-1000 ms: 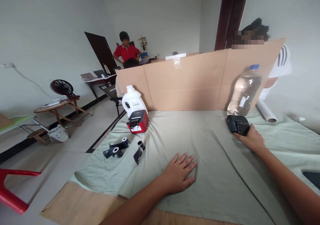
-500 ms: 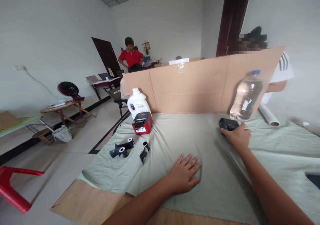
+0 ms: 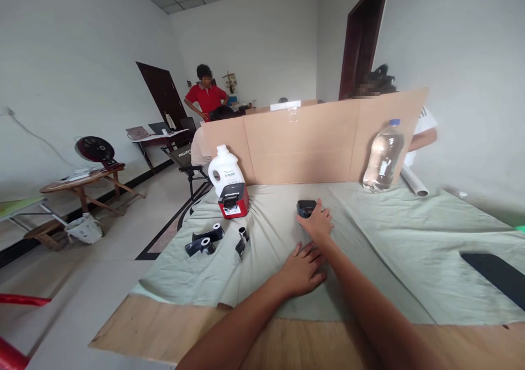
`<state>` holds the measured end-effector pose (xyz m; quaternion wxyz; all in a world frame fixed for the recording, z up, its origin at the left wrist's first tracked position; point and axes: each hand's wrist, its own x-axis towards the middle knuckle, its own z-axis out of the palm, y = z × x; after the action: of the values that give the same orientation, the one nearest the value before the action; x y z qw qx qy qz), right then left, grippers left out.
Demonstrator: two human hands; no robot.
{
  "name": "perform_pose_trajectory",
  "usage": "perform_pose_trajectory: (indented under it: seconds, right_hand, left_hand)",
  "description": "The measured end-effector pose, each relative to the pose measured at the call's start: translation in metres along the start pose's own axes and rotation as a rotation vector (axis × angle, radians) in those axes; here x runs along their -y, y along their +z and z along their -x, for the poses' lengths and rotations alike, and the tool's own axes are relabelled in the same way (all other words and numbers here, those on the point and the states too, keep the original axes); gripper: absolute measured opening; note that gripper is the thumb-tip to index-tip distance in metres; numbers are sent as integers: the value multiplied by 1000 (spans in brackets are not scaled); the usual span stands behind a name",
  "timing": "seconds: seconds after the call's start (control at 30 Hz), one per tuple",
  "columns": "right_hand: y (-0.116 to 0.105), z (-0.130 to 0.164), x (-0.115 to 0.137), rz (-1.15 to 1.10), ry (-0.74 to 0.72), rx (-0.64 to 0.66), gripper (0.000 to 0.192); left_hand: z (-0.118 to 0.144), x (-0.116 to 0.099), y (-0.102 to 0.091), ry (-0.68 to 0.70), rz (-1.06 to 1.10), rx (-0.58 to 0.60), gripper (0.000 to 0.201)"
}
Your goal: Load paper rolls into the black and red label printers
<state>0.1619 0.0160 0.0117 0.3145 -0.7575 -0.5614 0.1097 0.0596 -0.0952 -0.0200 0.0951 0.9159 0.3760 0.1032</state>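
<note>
Your right hand point(image 3: 319, 223) grips the black device point(image 3: 305, 208) at its 11 o'clock. Your left hand point(image 3: 301, 266) lies flat, fingers spread, holding nothing, on the green cloth point(image 3: 389, 249).

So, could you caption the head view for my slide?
Right hand grips a small black device on green cloth; left hand rests flat.

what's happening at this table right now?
A person at a cloth-covered table has the right hand on a small black device mid-table. The left hand lies flat on the cloth just below it. To the left sit a red label printer, a white jug and black ribbon rolls. A water bottle stands against the cardboard screen.
</note>
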Motion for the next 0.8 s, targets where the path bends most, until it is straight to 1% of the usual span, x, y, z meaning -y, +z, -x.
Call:
perform_pose_trajectory:
  seconds: [0.1, 0.17, 0.23, 0.3, 0.33, 0.4, 0.47, 0.5, 0.53, 0.57, 0.63, 0.7, 0.8]
  right_hand:
    - [5, 2, -7, 87, -48, -32, 102]
    - [3, -3, -14, 90, -80, -6, 103]
    - [-2, -14, -27, 20, -107, 57, 99]
    - [-6, -32, -46, -83, -155, 102, 87]
    - [-7, -42, -57, -125, -194, 112, 80]
    - [-6, -59, -78, -155, -288, 128, 65]
    - [-2, -71, -95, -128, -349, 148, 51]
    - [0, -75, -100, -106, -368, 157, 45]
    - [3, -77, -104, -83, -388, 166, 42]
    - [4, -77, -105, -64, -411, 175, 40]
    - [6, -76, -105, -43, -467, 193, 40]
    - [7, -75, -103, -36, -496, 210, 41]
    - [5, -73, -101, -34, -484, 211, 41]
  left_hand:
    - [0, 0, -2, 11, 32, -5, 60]
    - [1, 1, -2, 8, 57, -5, 61]
    - [1, 2, -3, 12, 87, -10, 60]
    - [0, 5, -4, -4, 147, -53, 51]
    - [0, 8, -5, -43, 192, -108, 43]
    - [-2, 16, -9, -195, 305, -296, 32]
    - [-5, 31, -15, -374, 403, -511, 30]
    - [-7, 40, -18, -443, 437, -593, 29]
    - [-11, 50, -21, -493, 461, -643, 27]
    - [-16, 61, -23, -529, 475, -661, 27]
    - [-29, 81, -28, -568, 479, -641, 29]
    - [-46, 95, -30, -565, 439, -576, 38]
    - [-72, 103, -25, -514, 364, -451, 49]
